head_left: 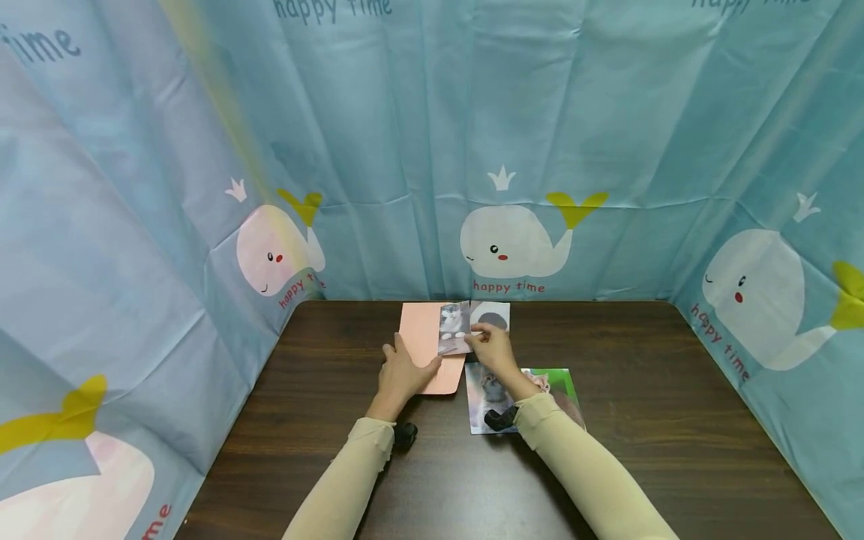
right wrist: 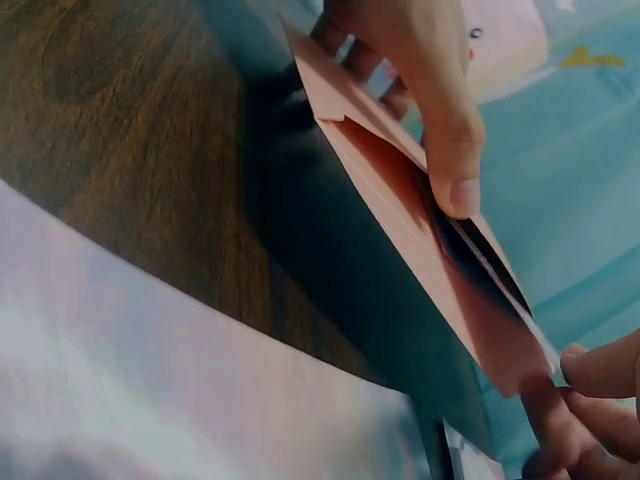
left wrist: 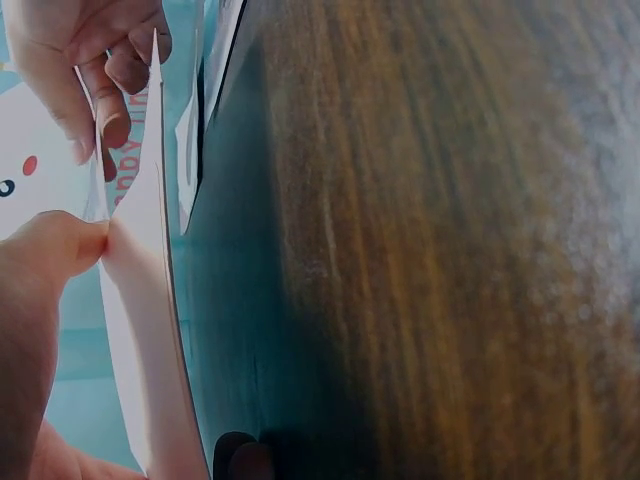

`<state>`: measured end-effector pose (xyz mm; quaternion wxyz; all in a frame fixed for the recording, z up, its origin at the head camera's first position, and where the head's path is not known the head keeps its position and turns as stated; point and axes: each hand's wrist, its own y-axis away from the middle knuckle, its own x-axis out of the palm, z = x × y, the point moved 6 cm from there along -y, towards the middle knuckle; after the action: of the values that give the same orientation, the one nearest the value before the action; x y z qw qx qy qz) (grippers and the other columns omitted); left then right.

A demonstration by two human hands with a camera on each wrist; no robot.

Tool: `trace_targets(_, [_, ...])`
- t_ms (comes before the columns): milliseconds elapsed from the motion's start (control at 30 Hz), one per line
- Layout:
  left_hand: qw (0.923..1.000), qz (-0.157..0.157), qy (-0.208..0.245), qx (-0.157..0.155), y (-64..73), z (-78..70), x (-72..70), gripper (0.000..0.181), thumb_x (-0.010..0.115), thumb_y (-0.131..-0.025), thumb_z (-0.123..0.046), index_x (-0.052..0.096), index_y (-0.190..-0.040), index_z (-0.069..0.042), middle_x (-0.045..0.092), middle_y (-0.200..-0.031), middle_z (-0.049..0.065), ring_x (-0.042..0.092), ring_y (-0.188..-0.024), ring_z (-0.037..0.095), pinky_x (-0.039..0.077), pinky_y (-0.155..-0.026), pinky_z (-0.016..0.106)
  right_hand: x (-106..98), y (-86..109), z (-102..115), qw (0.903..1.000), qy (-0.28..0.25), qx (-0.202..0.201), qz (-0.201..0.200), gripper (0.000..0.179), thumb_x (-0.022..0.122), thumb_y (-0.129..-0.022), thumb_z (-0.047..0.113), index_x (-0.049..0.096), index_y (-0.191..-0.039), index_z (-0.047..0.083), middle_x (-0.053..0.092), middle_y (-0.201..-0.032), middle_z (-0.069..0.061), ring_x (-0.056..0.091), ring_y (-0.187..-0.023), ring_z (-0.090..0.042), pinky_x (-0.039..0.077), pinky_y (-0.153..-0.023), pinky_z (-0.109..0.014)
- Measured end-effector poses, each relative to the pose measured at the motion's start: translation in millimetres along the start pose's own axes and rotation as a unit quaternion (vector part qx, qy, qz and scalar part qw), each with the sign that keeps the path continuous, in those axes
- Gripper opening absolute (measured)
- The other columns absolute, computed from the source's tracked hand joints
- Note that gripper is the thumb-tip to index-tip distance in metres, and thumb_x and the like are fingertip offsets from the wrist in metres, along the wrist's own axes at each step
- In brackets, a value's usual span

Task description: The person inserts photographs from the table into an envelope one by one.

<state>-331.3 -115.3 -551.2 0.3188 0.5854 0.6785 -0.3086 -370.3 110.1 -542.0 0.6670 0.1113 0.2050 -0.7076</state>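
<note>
A pink envelope (head_left: 420, 330) is tilted up from the table in my left hand (head_left: 400, 375). The left thumb (left wrist: 65, 240) presses its near face, with the other fingers behind. A photo card of a cat (head_left: 454, 326) overlaps the envelope's right side. My right hand (head_left: 494, 351) pinches that card's right edge between thumb and fingers. In the right wrist view the envelope's mouth (right wrist: 400, 200) gapes, with a dark card edge inside it; how far the cat photo sits in it I cannot tell.
Behind the right hand lies a grey-and-white picture (head_left: 496, 309). Under the right forearm are a kitten picture (head_left: 482, 397) and a green-backed picture (head_left: 563, 382), partly covered. The dark wooden table (head_left: 648, 405) meets a blue whale-print curtain (head_left: 405, 247) at its back edge.
</note>
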Motion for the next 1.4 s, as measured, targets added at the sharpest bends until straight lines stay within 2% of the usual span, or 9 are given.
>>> trace_targets(133, [1.0, 0.001, -0.005, -0.001, -1.0, 0.5, 1.3, 0.124, 0.078, -0.086, -0.066, 0.018, -0.168, 0.007, 0.039, -0.145, 0.038, 0.067, -0.102, 0.056, 0.057, -0.09, 0.061, 2, 0.5, 4, 0.9999, 0.004, -0.006, -0.008, 0.029, 0.076, -0.099, 0.01, 0.076, -0.122, -0.006, 0.075, -0.087, -0.013, 0.063, -0.071, -0.016, 0.047, -0.059, -0.026])
trace_targets(467, [0.9999, 0.0, -0.01, -0.003, -0.9, 0.2, 2.3, 0.123, 0.077, -0.086, -0.065, 0.02, -0.167, 0.007, 0.041, -0.142, 0.036, 0.067, -0.103, 0.055, 0.057, -0.091, 0.061, 13, -0.6, 6, 0.9998, -0.009, 0.02, 0.002, 0.029, 0.081, -0.097, 0.014, 0.077, -0.123, 0.002, 0.076, -0.08, -0.008, 0.059, -0.056, -0.009, 0.045, -0.051, -0.025])
trace_targets(733, [1.0, -0.002, -0.005, -0.002, -0.6, -1.3, 1.5, 0.123, 0.078, -0.086, -0.064, 0.021, -0.167, 0.008, 0.041, -0.142, 0.036, 0.066, -0.102, 0.056, 0.057, -0.091, 0.062, 24, -4.8, 9, 0.9988, -0.006, 0.042, -0.024, 0.023, 0.082, -0.094, 0.016, 0.081, -0.115, 0.004, 0.077, -0.086, -0.006, 0.067, -0.07, -0.013, 0.048, -0.057, -0.024])
trace_targets(933, [0.9999, -0.003, -0.013, 0.0, -1.3, -0.6, 3.7, 0.121, 0.076, -0.087, -0.065, 0.021, -0.167, 0.008, 0.041, -0.143, 0.038, 0.067, -0.101, 0.056, 0.057, -0.091, 0.062, 31, -3.4, 14, 0.999, 0.0, 0.031, -0.032, 0.021, 0.082, -0.095, 0.015, 0.081, -0.112, 0.003, 0.08, -0.093, -0.009, 0.073, -0.079, -0.021, 0.051, -0.063, -0.028])
trace_targets(1400, [0.9998, -0.005, -0.02, 0.002, -1.8, -1.6, 2.1, 0.122, 0.077, -0.087, -0.066, 0.022, -0.166, 0.008, 0.042, -0.14, 0.036, 0.067, -0.1, 0.055, 0.057, -0.09, 0.061, 44, -6.4, 16, 0.9974, 0.045, 0.048, -0.029, 0.016, 0.084, -0.094, 0.022, 0.085, -0.106, 0.012, 0.081, -0.089, -0.002, 0.075, -0.081, -0.02, 0.052, -0.068, -0.034])
